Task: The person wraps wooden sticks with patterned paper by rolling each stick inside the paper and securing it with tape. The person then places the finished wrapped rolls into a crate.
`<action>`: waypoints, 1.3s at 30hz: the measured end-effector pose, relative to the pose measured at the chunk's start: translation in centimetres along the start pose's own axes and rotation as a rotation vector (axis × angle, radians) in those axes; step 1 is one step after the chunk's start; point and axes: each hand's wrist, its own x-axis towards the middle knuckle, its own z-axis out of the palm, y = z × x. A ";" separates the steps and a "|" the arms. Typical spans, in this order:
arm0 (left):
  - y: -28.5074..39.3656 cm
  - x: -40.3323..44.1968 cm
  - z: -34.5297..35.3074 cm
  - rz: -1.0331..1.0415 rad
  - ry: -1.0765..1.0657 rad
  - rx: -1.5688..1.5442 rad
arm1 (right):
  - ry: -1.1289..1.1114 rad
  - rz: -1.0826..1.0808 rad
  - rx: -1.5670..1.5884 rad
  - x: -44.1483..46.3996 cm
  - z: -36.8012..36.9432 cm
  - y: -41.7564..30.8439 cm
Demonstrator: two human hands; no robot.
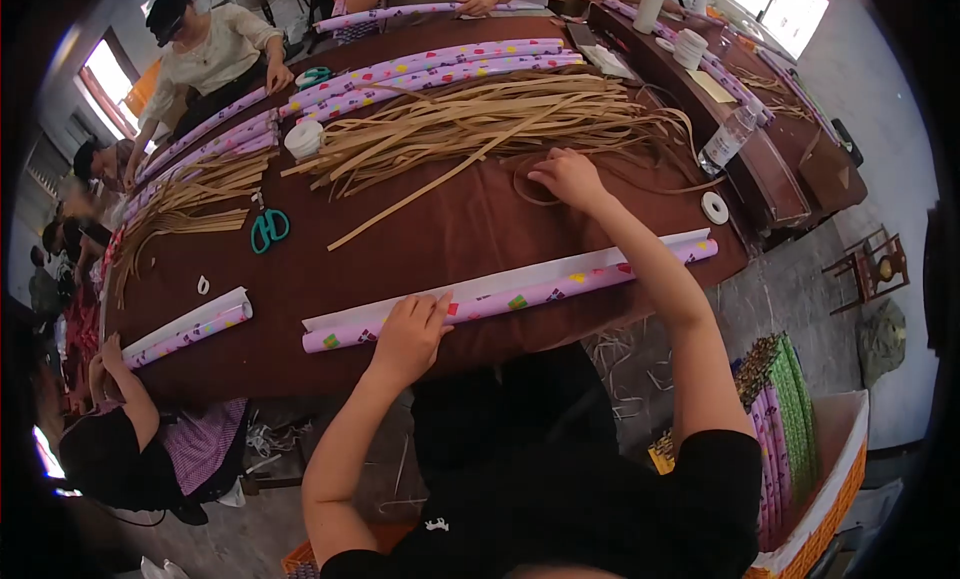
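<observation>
A lilac roll of wrapping paper point(545, 295), printed with small colourful shapes, lies along the table edge in front of me. Its loose white-backed flap point(500, 287) stands up along the far side. My left hand point(408, 337) rests over the roll's left part, fingers across it and thumb on the near side, holding it against the table. Farther out, my right hand point(570, 179) has its fingers bent together at a thin looped brown strip point(520, 191), beside a large heap of tan strips point(470, 119). The fingertips partly hide the strip.
Teal-handled scissors point(269, 229), a white tape roll point(715, 208) and a plastic bottle point(730, 139) lie or stand around the brown table point(300, 269). More paper rolls point(440, 64) lie behind the strips. Co-workers sit left and opposite. An orange basket point(830, 499) of rolls stands right.
</observation>
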 end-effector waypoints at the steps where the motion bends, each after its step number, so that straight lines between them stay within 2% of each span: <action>1: -0.1 0.1 -0.1 0.005 -0.024 -0.004 | 0.002 0.018 -0.025 0.3 0.5 -0.7; 4: 0.5 0.4 0.1 0.019 0.003 0.025 | 0.027 -0.028 -0.124 1.3 1.8 -0.5; 5: 0.5 0.3 0.3 0.013 -0.007 0.025 | 0.025 0.052 -0.068 2.0 2.0 -0.2; 8: 0.6 0.1 0.4 0.014 0.002 0.004 | -0.069 0.455 0.736 4.1 -0.7 1.3; 10: 0.7 0.1 0.3 0.021 -0.009 -0.010 | -0.115 0.658 1.044 4.6 -5.0 0.0; 11: 0.6 0.1 0.4 0.014 -0.008 -0.001 | -0.150 0.583 1.102 5.3 -5.4 0.8; 13: 0.7 -0.1 0.5 0.011 0.001 0.023 | -0.155 0.573 1.060 5.1 -5.7 1.6; 14: 0.6 -0.1 0.6 0.031 0.017 0.042 | -0.154 0.561 1.015 5.3 -6.9 1.8; 15: 0.4 -0.1 1.0 0.042 0.039 0.036 | -0.106 0.509 0.821 5.6 -8.7 1.7; 17: 0.5 -0.4 1.1 0.022 0.008 0.030 | -0.014 0.498 0.961 5.7 -12.2 2.5; 18: 0.6 -0.4 1.0 0.092 0.007 0.012 | 0.133 0.504 1.022 5.9 -14.3 2.8; 21: 1.0 -0.2 0.9 0.075 0.016 0.019 | 0.502 0.399 1.321 7.2 -21.4 4.6; 22: 1.1 -0.2 0.9 0.060 0.024 -0.002 | 0.520 0.370 1.330 8.0 -23.6 6.2; 23: 1.1 -0.2 0.7 0.037 0.038 -0.017 | 0.526 0.233 1.267 8.3 -26.0 7.3; 25: 1.2 -0.3 0.6 0.041 0.018 -0.010 | 0.741 0.206 0.742 7.5 -32.2 5.1; 26: 1.2 -0.3 0.6 0.031 0.001 -0.007 | 0.855 -0.073 1.016 8.1 -35.1 4.5; 31: 0.7 -0.5 0.8 0.041 -0.029 -0.016 | 0.637 -0.233 0.957 8.9 -38.9 2.3; 39: 1.0 -0.8 0.8 0.026 -0.004 -0.024 | 0.218 -0.432 0.845 7.0 -40.4 -0.7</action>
